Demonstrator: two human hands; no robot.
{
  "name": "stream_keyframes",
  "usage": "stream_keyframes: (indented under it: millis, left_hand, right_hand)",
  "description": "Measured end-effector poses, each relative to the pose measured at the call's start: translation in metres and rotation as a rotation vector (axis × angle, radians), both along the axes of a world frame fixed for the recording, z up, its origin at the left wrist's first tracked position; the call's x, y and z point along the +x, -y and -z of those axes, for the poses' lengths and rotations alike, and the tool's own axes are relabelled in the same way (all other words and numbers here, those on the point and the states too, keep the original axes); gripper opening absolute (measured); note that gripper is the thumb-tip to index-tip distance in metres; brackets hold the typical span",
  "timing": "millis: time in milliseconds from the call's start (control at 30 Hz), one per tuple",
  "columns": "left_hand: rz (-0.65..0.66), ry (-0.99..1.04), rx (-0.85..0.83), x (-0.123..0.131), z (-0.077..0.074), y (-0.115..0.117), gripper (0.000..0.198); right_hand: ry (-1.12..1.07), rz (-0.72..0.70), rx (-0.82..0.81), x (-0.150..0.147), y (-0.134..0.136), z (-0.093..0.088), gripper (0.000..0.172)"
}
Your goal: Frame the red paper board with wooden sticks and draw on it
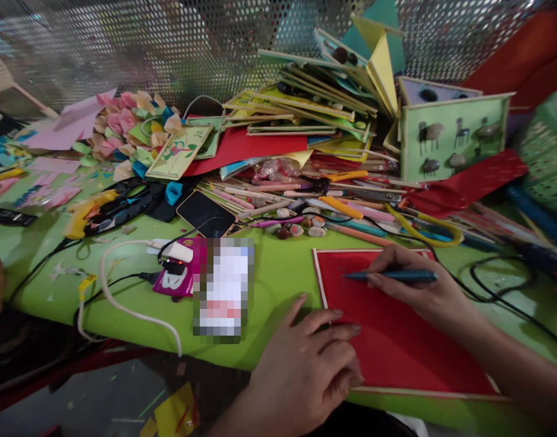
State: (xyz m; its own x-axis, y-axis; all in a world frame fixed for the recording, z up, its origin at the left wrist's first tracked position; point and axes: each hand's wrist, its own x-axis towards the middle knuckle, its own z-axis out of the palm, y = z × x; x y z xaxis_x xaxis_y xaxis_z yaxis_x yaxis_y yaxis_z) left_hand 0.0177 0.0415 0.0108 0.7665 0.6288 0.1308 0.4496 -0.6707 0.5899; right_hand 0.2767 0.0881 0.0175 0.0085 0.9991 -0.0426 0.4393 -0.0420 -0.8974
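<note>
A red card with a pale stick frame lies flat on the green table in front of me. My right hand is closed around a dark blue pen, whose tip points left at the upper left part of the card. Faint dark marks show near that tip. Spread over the card's left edge, my left hand rests with its fingers apart and holds nothing. A phone with a blurred bright screen lies left of the card.
Behind the card are several painted pebbles, pens and sticks, with a stack of framed cards further back. A yellow glue gun, a purple power strip and cables occupy the left. A black cable runs along the right.
</note>
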Motion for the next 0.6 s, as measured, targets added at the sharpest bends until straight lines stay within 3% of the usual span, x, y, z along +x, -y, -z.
stream_keyframes:
  millis: [600]
  left_hand:
    - [-0.012,0.045,0.003,0.0004,0.0019,0.0003,0.017]
  right_hand:
    - [0.038,-0.021,0.034,0.0033,0.0028,0.0037,0.026]
